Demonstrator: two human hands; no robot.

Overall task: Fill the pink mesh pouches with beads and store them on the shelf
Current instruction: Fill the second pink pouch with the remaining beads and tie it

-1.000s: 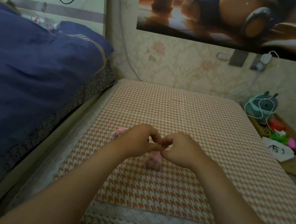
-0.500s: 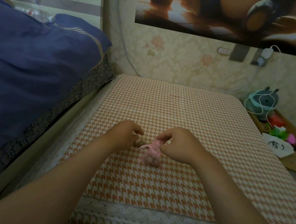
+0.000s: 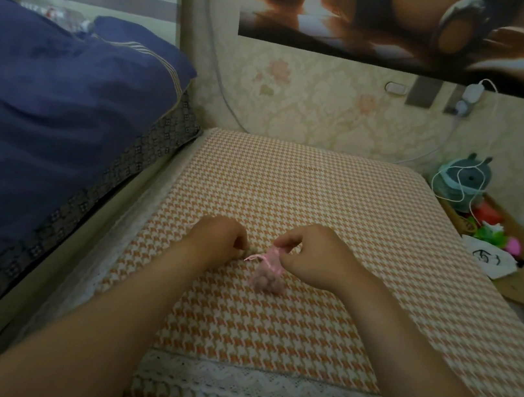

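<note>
A small pink mesh pouch (image 3: 267,279) bulging with beads stands on the orange houndstooth tablecloth (image 3: 321,200). My right hand (image 3: 316,255) pinches its gathered neck and pink drawstring from the right. My left hand (image 3: 218,241) rests on the cloth just left of the pouch with its fingers curled over something small at its fingertips; what it is stays hidden. A loose end of the ribbon points toward the left hand.
A blue quilt (image 3: 54,119) is piled on the bed along the left. At the right edge a low shelf holds a teal round gadget (image 3: 462,180) with a white cable, colourful toys (image 3: 493,233), a white bag (image 3: 489,261) and a round woven mat (image 3: 521,288).
My hands, joined at the pouch's neck a second ago, have separated. The left hand moved left onto the cloth; the right hand keeps hold of the pouch top.
</note>
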